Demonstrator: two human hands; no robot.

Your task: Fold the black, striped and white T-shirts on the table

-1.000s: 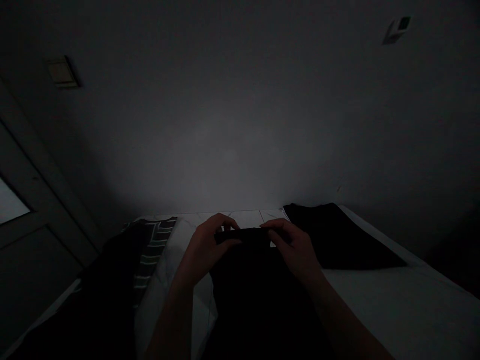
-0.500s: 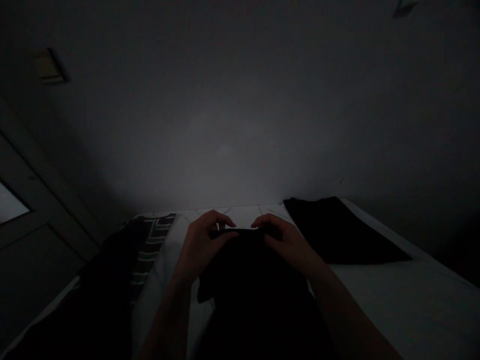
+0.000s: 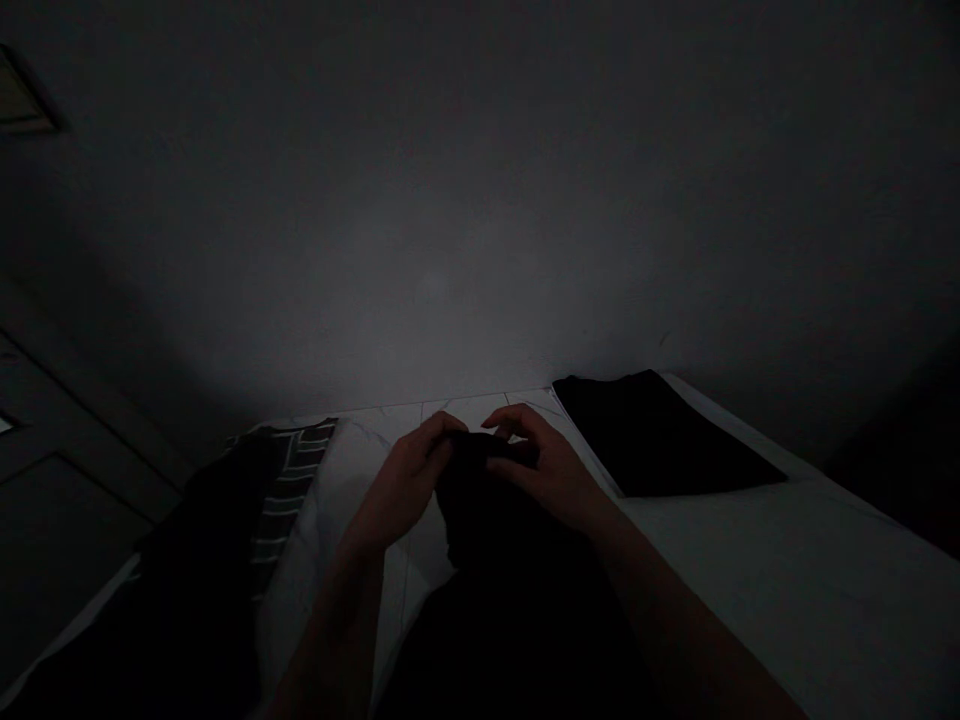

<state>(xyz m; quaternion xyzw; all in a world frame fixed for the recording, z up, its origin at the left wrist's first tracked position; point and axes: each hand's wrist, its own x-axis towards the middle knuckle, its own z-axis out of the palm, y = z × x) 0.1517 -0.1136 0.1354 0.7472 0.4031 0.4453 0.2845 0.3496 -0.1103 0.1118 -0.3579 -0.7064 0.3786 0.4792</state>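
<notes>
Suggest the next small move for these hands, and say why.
I'd probably lower the index finger of the right hand toward its thumb, onto the top edge of the dark cloth. The left hand appears to pinch that edge, while the right index fingertip stands visibly apart from its thumb.

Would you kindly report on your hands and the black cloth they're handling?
Left hand pinching black cloth by top edge. Right hand at same edge, grip unclear. Striped cloth off left, apart.
</notes>
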